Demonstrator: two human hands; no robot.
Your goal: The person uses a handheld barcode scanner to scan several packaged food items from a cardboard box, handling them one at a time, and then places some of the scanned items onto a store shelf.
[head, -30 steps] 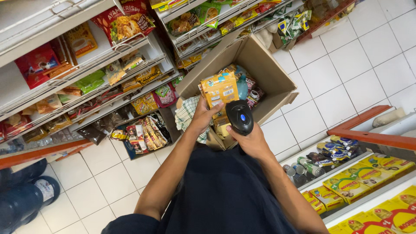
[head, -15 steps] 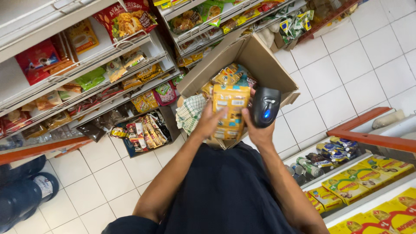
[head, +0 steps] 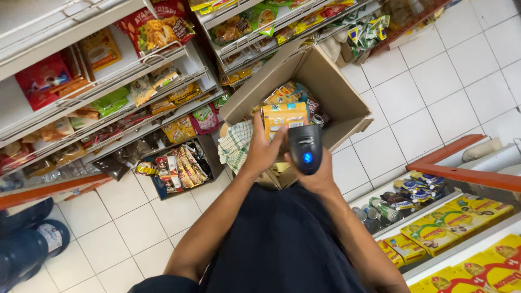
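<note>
The left hand (head: 261,153) is closed around a yellow-orange snack packet (head: 284,116), gripping its lower edge from the left so the packet stands roughly upright, its long axis running up and away from the body and its flat back panel turned toward the camera. Just to the right of it, and slightly nearer the body, the right hand (head: 317,172) is wrapped around a black handheld barcode scanner (head: 304,147), whose blue light glows on the side facing up; the scanner's head points up at the packet's lower right corner and sits so close that the two nearly touch, though whether they really meet cannot be told. So the packet lies straight ahead of the scanner's nose, with the left hand the one bearing it and the right hand beside and below. Both are held over an open cardboard box (head: 331,87) that holds more packets of the same kind and stands on the white tiled floor (head: 412,103). A green checked cloth (head: 236,145) hangs beside the left wrist, and wire shelves (head: 108,103) of snack bags rise to the left
</note>
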